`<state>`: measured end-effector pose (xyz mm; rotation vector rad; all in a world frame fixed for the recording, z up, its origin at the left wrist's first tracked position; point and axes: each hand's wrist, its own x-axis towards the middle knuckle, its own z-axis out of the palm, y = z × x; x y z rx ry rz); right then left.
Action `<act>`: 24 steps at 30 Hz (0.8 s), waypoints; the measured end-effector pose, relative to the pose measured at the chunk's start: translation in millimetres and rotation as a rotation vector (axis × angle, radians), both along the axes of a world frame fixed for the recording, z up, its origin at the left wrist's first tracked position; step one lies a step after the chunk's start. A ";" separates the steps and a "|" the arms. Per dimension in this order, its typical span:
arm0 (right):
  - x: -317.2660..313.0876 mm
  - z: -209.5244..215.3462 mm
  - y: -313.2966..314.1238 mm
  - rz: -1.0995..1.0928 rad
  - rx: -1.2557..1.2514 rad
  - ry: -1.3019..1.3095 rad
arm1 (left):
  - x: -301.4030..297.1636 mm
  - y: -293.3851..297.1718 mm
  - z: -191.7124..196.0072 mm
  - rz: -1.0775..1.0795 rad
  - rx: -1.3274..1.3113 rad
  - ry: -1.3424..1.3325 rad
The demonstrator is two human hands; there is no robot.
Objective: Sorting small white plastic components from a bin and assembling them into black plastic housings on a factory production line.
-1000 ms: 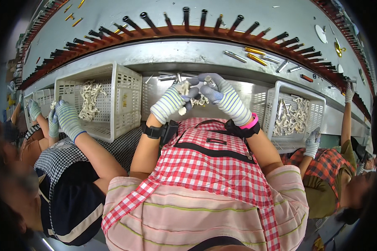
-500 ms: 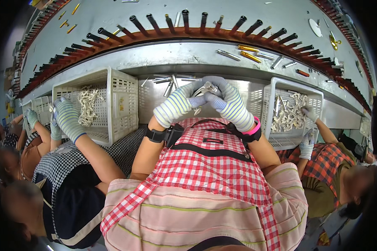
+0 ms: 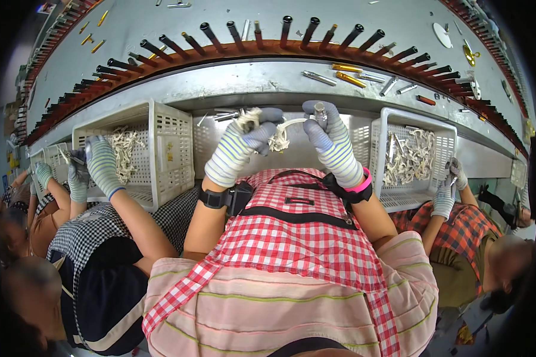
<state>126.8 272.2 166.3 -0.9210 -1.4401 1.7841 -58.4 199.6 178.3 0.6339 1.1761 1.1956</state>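
Close against the near edge of the grey metal bench (image 3: 161, 89), the striped-gloved left hand (image 3: 238, 149) clenches a pale bundle of cords (image 3: 278, 135), while the right hand (image 3: 330, 140) pinches a small silver metal tube (image 3: 320, 111); white slotted plastic crates (image 3: 170, 143) hem both sides.

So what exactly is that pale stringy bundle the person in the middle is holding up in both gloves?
The pale bundle looks like a small tangle of off-white cord-like strips, limp and curling. It is held up in front of a grey metal wall, between two white baskets. The left hand, in a striped knit glove, pinches its left end; the right hand holds the other end with a small silvery cylinder upright at its fingertips. The exact material is too small to tell.
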 end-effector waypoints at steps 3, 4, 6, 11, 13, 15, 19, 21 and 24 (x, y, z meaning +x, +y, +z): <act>-9.9 -2.0 -2.1 -0.039 0.178 -0.035 | 11.9 -1.3 11.1 0.009 -0.054 0.135; -11.8 -3.5 -2.6 -0.091 0.339 -0.045 | 10.7 -1.2 14.8 0.044 -0.057 0.137; -0.2 -6.9 -0.6 -0.159 0.503 -0.110 | 9.7 -2.3 17.3 0.095 -0.067 0.144; 6.1 10.9 -14.2 0.101 0.614 -0.242 | 16.0 -5.1 30.4 0.083 0.063 0.130; 6.2 8.0 -15.8 0.114 0.556 -0.275 | 19.7 -7.1 35.8 0.074 0.086 0.145; 5.0 12.3 -15.4 0.117 0.452 -0.281 | 20.9 -8.7 38.3 0.056 0.103 0.176; 7.6 4.4 -16.1 0.147 0.540 -0.287 | 23.7 -9.9 36.9 0.068 0.152 0.254; 8.5 8.1 -18.3 0.161 0.383 -0.333 | 22.8 -11.1 32.0 0.055 0.156 0.268; 8.0 3.4 -17.7 0.156 0.474 -0.321 | 24.2 -11.2 31.3 0.046 0.160 0.281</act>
